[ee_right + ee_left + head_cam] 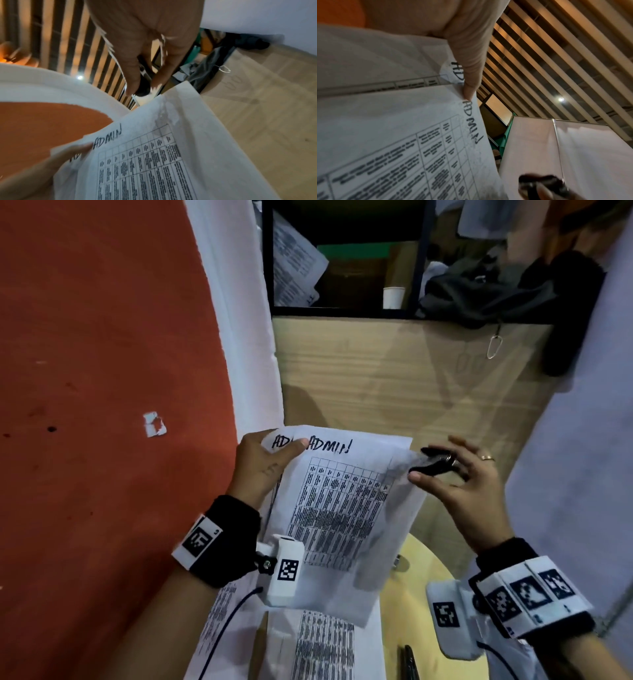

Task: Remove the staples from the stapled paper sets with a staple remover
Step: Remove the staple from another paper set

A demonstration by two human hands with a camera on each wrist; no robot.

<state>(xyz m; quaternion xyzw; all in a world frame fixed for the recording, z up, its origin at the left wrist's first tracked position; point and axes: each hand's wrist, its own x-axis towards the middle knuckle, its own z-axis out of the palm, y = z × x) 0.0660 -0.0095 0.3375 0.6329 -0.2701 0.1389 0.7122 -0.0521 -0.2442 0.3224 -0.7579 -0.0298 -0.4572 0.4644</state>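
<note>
Head view only: ring seen on R hand; staple remover pinched at paper set upper-right corner, upper-left pinched by L hand.

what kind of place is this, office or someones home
Probably an office or admin workroom: printed table sheets marked ADMIN, a wooden shelf unit holding more papers and a paper cup, and a slatted ceiling.
</note>
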